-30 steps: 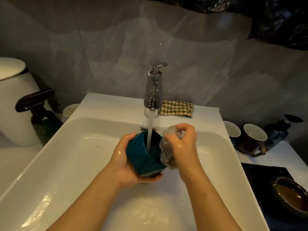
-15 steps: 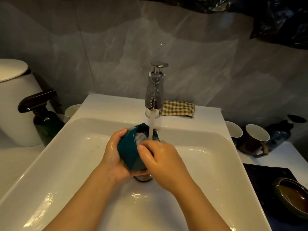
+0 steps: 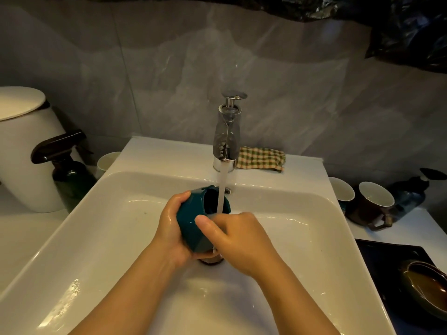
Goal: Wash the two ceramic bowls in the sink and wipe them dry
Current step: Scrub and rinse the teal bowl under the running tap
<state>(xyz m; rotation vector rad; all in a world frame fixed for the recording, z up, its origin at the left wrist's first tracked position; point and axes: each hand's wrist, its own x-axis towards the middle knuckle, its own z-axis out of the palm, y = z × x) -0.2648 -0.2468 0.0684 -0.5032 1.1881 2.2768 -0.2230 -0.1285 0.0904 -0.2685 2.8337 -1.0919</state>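
While water runs into the white sink (image 3: 314, 238) filling the lower frame, I scrub the first bowl. My left hand (image 3: 170, 228) clamps the teal bowl (image 3: 191, 228) at centre, tilted under the stream. My right hand (image 3: 239, 240) pinches its rim, fingers inside, perhaps on a rag. Next calls for rinsing, then the brown bowl (image 3: 425, 284), lower right.

Teal faceted bowl (image 3: 189, 228) tilts under running water (image 3: 222, 189); brown bowl (image 3: 426, 285) sits upright.
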